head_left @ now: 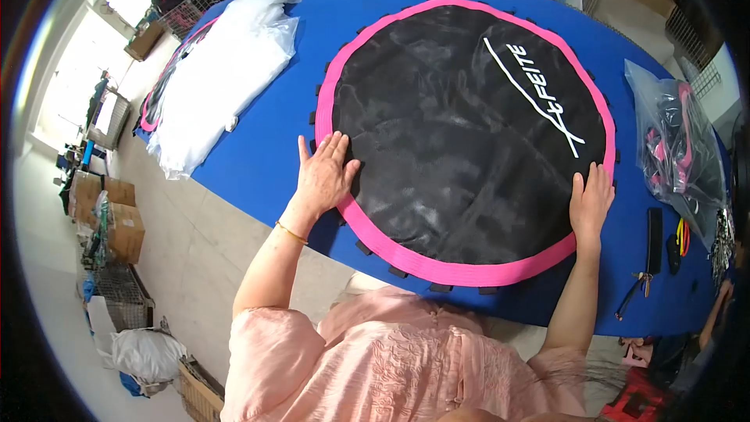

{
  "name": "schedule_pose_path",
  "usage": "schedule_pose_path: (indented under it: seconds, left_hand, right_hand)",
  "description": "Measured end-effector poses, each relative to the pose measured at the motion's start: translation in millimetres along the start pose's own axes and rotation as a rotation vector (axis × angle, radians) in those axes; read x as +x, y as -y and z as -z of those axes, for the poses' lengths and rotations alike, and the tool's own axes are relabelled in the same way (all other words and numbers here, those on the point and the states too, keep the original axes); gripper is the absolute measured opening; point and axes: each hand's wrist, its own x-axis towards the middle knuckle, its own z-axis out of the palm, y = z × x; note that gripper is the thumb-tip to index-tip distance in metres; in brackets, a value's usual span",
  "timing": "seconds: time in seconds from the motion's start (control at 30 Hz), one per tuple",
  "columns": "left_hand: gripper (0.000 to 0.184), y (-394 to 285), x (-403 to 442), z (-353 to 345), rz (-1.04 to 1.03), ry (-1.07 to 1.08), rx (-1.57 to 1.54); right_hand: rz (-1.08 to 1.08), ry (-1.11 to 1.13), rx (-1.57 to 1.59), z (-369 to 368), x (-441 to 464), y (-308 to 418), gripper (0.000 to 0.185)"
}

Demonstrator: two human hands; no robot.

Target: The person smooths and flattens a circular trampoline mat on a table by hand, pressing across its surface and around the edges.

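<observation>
A round black trampoline mat with a pink border lies spread on the blue table, small black loops sticking out around its rim. A white curved line and lettering run across its right part. My left hand rests on the mat's left edge, fingers spread over the pink border and the black fabric. On the opposite edge my right hand lies flat over the border, its fingers stretched out. Neither hand grasps anything.
White plastic sheeting covers another pink-edged mat on the left. At right lie a clear bag with pink and black parts, a black strip and a small tool. Cardboard boxes stand on the floor.
</observation>
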Motion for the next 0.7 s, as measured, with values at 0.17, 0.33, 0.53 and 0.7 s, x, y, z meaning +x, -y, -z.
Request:
schedule_pose_path:
  seconds: [0.17,0.33,0.53,0.7]
  left_hand:
    - [0.055,4.5,17.8,-7.8,0.009,-0.044,0.016]
    - [0.049,6.7,-2.1,2.0,-0.081,-0.027,0.013]
    - [0.050,-29.8,-52.0,27.1,-0.162,0.008,-0.035]
    - [0.053,-64.1,-76.6,41.0,-0.231,0.040,-0.120]
  right_hand:
    - [0.005,0.008,-0.019,1.0,1.2,-1.1,0.060]
    - [0.020,-0.019,-0.004,-1.3,1.0,-3.5,0.061]
    - [0.014,-0.027,-0.011,-0.1,0.8,-1.7,0.061]
    - [0.036,-0.035,-0.004,-2.2,2.8,-4.0,0.060]
